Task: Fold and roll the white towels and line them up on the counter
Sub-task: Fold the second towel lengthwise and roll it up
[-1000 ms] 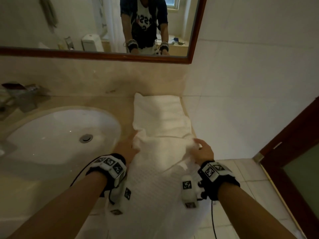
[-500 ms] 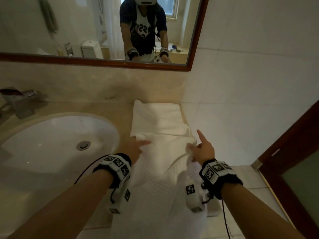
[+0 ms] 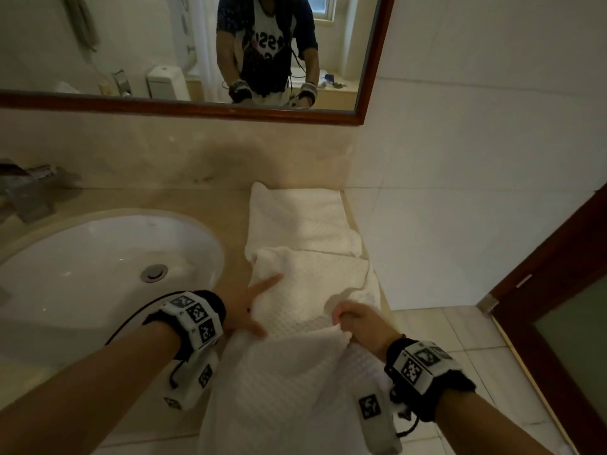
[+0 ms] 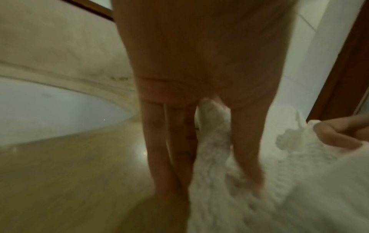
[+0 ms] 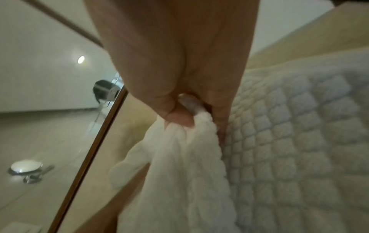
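A white waffle towel lies on the beige counter right of the sink, its near part hanging over the front edge. My left hand lies on the towel's left edge with straight fingers, one finger on the cloth. My right hand pinches a bunched fold of the same towel at its right side. In the right wrist view the thumb and fingers close on the fold, with the towel spread beside them. A second white towel lies folded flat at the back by the wall.
A white sink basin with a metal faucet fills the counter's left. A framed mirror hangs above. A tiled wall borders the towels on the right. A dark wooden door stands at the far right.
Both hands let go of the folded-over edge and drew back toward the counter's front. My right hand went from a pointing finger to pinching a fold; my left hand now lies flat.
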`<move>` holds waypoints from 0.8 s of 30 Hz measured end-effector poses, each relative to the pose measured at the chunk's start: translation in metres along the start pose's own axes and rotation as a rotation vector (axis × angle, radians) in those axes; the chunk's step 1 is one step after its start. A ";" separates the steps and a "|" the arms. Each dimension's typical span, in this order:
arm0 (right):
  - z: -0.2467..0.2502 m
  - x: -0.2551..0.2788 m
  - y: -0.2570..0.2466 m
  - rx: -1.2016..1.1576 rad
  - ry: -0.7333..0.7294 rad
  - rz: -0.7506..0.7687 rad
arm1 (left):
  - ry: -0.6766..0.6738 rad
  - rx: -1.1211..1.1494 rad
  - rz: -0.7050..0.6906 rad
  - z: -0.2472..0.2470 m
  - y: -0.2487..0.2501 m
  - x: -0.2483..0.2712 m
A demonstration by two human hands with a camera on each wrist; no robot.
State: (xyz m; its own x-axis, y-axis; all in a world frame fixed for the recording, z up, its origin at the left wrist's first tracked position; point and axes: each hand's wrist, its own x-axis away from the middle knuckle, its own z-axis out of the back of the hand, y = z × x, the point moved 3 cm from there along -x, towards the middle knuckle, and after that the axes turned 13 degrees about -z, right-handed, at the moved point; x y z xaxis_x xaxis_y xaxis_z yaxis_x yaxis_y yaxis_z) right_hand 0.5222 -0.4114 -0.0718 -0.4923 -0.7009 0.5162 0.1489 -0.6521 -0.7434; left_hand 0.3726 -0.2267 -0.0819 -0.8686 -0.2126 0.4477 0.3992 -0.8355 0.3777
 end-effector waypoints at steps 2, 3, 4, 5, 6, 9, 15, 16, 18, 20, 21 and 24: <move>0.005 -0.002 0.001 -0.075 0.021 0.002 | -0.058 0.139 -0.066 -0.001 -0.002 0.007; 0.007 -0.003 0.002 -0.124 0.033 0.011 | -0.022 0.137 -0.082 0.002 -0.003 0.007; 0.009 -0.004 0.002 -0.169 0.042 -0.003 | 0.051 0.115 -0.086 0.006 -0.004 0.005; 0.009 -0.004 0.002 -0.215 0.042 -0.027 | 0.139 0.083 -0.080 0.012 -0.004 0.001; 0.008 -0.002 0.001 -0.238 0.034 -0.038 | 0.218 0.070 -0.068 0.016 -0.005 -0.003; -0.002 0.006 -0.006 0.004 -0.030 0.050 | 0.293 0.055 -0.038 0.019 -0.002 -0.007; -0.019 0.014 -0.009 0.221 -0.205 -0.134 | 0.156 0.027 -0.011 0.014 -0.007 0.013; -0.019 0.018 -0.007 0.163 -0.282 -0.135 | 0.161 0.025 0.004 0.013 -0.010 0.015; -0.016 0.028 -0.001 0.082 -0.389 -0.069 | 0.179 0.015 0.029 0.014 -0.014 0.016; -0.012 0.040 0.004 0.096 -0.451 -0.022 | 0.176 -0.013 0.050 0.015 -0.017 0.017; -0.011 0.045 0.006 0.136 -0.456 -0.015 | 0.171 -0.031 0.059 0.015 -0.017 0.017; -0.014 0.051 0.007 0.166 -0.354 -0.024 | 0.153 -0.099 0.052 0.012 -0.014 0.017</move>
State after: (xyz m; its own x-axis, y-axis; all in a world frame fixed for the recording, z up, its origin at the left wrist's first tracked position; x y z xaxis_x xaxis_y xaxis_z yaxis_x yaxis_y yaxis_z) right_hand 0.4864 -0.4478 -0.0566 -0.1750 -0.7226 0.6687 0.2917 -0.6868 -0.6658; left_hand 0.3554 -0.2125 -0.0696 -0.8850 -0.3251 0.3332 0.4205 -0.8654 0.2725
